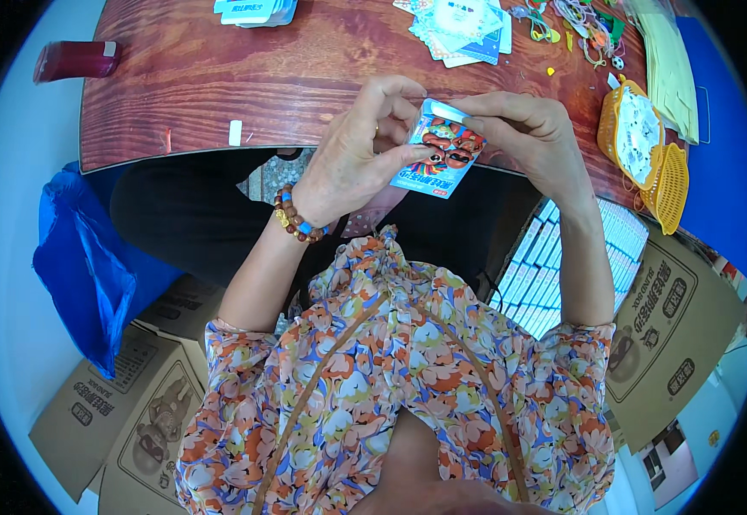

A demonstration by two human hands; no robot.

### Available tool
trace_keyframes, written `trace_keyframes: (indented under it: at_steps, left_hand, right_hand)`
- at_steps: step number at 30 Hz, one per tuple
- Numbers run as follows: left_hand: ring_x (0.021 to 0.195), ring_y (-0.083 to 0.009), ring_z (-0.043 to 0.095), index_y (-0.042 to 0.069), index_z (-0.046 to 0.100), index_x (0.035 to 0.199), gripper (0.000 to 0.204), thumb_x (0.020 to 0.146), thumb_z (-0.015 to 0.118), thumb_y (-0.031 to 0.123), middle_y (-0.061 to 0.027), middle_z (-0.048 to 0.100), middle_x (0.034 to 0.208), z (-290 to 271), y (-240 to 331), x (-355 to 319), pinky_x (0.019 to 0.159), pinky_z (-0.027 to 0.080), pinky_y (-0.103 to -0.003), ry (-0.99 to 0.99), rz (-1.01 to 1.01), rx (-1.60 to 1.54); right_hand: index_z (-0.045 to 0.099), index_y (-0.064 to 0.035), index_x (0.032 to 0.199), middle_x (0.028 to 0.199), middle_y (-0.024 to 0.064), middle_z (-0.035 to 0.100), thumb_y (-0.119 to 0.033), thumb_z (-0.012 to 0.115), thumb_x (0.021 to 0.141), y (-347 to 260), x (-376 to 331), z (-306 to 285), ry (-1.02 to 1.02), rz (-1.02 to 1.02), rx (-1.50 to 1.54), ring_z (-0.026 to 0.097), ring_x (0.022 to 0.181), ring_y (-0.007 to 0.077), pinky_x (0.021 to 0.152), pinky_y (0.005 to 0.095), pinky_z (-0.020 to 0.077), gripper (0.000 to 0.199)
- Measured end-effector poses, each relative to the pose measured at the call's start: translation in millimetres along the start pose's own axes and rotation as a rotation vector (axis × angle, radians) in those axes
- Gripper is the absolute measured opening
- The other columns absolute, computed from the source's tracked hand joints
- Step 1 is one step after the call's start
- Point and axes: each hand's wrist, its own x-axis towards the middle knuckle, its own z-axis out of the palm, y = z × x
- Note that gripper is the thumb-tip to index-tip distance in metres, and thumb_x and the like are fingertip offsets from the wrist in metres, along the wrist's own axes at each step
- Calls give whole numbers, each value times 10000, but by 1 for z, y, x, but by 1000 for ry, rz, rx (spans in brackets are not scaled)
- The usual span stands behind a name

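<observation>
Both hands hold one small flat packet (438,161), light blue with red and orange cartoon print, just in front of the near edge of a reddish wooden table (219,77). My left hand (365,150) pinches its left side with thumb and fingers; a bead bracelet (294,216) circles that wrist. My right hand (523,129) grips the packet's upper right corner. The packet tilts slightly, its printed face toward me.
On the table lie a stack of similar packets (463,26), another pile (257,10), small colourful trinkets (583,26) and two yellow plastic baskets (648,146). An open carton of packets (553,275) stands at my right, flattened cartons (133,403) and a blue bag (81,266) at my left.
</observation>
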Motion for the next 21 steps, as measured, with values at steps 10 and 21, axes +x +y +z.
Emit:
trace_keyframes:
  at_steps: [10,21]
  left_hand:
    - [789,-176,683,63,429,1293,567,828,752,43,-96,647,937,7,-7,-1,676,543,-302,37,24,78]
    - [757,-114,634,56,587,1273,466,831,732,20,-53,601,936,14,-14,-1,685,527,-258,21,40,36]
  right_hand:
    - [702,6,1141,1073,77,716,4,592,946,-9,-9,3,-37,-59,-173,678,916,109,772,262,567,224]
    - [663,-12,1229,1189,125,686,-4,692,871,25,-27,20,151,-163,-41,661,1071,189,884,308,549,359]
